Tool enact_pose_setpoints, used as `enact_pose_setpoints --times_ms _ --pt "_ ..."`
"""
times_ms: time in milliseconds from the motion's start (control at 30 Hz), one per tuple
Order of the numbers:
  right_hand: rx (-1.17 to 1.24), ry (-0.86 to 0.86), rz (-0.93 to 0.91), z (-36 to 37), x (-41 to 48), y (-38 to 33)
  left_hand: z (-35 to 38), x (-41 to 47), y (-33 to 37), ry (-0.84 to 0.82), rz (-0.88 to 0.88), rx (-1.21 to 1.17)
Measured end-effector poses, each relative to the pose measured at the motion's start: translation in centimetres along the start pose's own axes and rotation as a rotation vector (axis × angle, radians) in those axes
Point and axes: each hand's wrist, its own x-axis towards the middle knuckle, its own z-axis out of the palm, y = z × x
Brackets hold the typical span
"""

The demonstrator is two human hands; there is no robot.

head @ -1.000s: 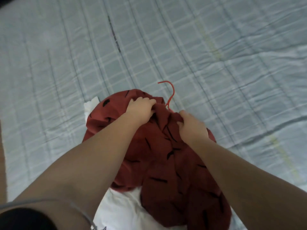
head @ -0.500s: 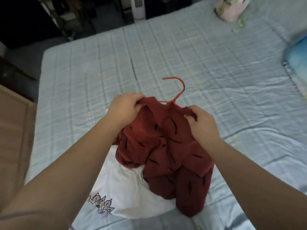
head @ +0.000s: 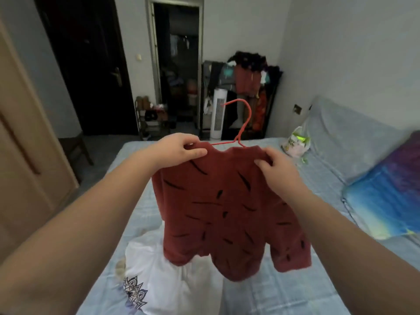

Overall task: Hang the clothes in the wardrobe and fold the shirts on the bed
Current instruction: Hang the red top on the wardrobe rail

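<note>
The rust-red shirt [head: 227,212] with black dashes hangs on a red wire hanger [head: 244,119], held up mid-view above the bed [head: 284,292]. The left hand [head: 179,148] pinches its shoulder at 10 o'clock, and the right hand [head: 277,169] grips the other shoulder at 2 o'clock, fingers curled into the cloth. A white printed shirt [head: 168,280] lies on the bed at 7 o'clock.
</note>
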Motion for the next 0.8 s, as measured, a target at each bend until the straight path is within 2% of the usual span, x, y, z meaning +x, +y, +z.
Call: enact_pose_setpoints --times_ms 200,300,433,533,633,800 --pt "-0.067 -0.008 -0.208 -7.8 -5.3 -6.6 -4.1 -11.3 6.0 0.355 0.037 0.006" --pt "-0.107 -0.091 -0.285 -9.7 -7.9 -8.8 -5.6 -17.4 7.5 0.493 -0.027 0.013" --pt "-0.122 -0.202 -0.368 -8.2 -10.9 -14.1 -7.6 -25.0 8.5 0.63 -0.148 0.078" --pt "-0.169 -0.22 -0.41 -5.3 -13.0 -18.9 -10.1 -30.8 7.8 0.638 -0.236 0.15" --pt "-0.152 -0.253 -0.502 -1.9 -14.8 -24.0 -13.4 -37.0 6.2 0.554 -0.285 0.177" --pt "-0.012 -0.482 -0.724 4.8 -17.7 -35.5 -20.1 -50.0 1.6 0.477 -0.45 0.204"
